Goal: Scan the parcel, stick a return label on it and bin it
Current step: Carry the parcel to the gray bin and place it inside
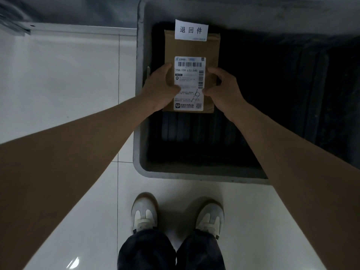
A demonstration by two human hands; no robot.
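Observation:
A flat brown cardboard parcel (pixel 191 47) is held level over the open mouth of a large grey bin (pixel 138 121). A white shipping label with barcodes (pixel 190 82) covers its near half. A white return label with three black characters (pixel 191 30) is stuck at its far edge. My left hand (pixel 159 88) grips the parcel's left side, thumb on the shipping label. My right hand (pixel 224 88) grips the right side, thumb on the label's edge. The bin's inside is dark and its bottom shows ribbed shapes.
The bin stands on a glossy white tiled floor (pixel 68 84). My two grey and white shoes (pixel 144 213) stand just in front of the bin's near rim. A grey metal edge (pixel 15 26) shows at the far left.

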